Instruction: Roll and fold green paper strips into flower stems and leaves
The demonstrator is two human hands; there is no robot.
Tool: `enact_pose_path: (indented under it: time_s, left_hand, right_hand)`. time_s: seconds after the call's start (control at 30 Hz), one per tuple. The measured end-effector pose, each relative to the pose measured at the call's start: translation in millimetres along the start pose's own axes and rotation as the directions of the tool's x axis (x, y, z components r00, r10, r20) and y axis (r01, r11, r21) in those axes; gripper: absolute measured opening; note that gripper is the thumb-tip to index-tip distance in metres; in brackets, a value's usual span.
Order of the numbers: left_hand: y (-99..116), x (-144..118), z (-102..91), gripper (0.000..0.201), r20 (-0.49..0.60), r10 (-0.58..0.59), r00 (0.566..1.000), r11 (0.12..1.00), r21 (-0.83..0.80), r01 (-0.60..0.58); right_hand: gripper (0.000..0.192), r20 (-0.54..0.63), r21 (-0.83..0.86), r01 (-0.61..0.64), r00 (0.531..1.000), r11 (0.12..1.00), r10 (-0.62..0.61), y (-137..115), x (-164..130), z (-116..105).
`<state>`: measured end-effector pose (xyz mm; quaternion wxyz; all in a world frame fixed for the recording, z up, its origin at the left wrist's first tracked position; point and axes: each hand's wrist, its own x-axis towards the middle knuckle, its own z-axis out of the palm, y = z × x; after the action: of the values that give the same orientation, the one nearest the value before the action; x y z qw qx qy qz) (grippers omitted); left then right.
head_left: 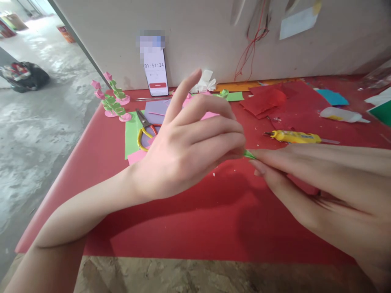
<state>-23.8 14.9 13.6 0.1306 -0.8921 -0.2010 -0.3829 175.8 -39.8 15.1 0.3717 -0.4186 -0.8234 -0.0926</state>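
I'd keep my left hand (189, 154) and right hand (308, 183) pinched together on the small green paper strip (249, 154), just below the yellow glue gun (295, 137), pressing gently.

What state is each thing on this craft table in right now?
Left hand: pinching a green paper strip.
Right hand: pinching the strip's other side.
Scissors: lying slightly open.
Phone: propped upright, screen on.
Glue bottle: lying on its side.
Paper flowers: standing upright.

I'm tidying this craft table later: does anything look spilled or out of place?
Only small things: tiny paper scraps lie scattered on the red table cover, and a white glue bottle lies on its side. Both hands pinch a small green paper piece.
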Motion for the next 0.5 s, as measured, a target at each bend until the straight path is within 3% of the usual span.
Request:
enact_pose_path:
  time_s: [0.17, 0.37, 0.43, 0.5]
  left_hand:
    - [-0.1, 0.5, -5.3, 0.009, 0.025, -0.037, 0.999, 0.996, -0.083, 0.039]
    - [-1.7, -1.1, 0.5, 0.008, -0.015, 0.088, 0.996, 0.996, 0.003, -0.088]
    - [-0.6, -1.1, 2.9, 0.008, -0.084, 0.078, 0.993, 0.997, 0.016, -0.077]
    - [-0.1, -0.8, 3.6, 0.009, -0.257, 0.040, 0.966, 0.999, 0.010, -0.039]
  right_hand:
    - [0.013, 0.059, -0.018, -0.040, 0.997, 0.999, 0.041, -2.2, -0.1, -0.5]
    - [0.010, -0.064, 0.057, 0.017, 0.998, 0.998, -0.014, -1.7, 5.2, 2.6]
    - [0.011, -0.037, 0.085, -0.024, 0.999, 0.996, 0.027, 0.4, 3.1, 3.5]
    - [0.010, -0.011, 0.108, -0.064, 0.998, 0.992, 0.066, 1.7, -0.8, 3.3]
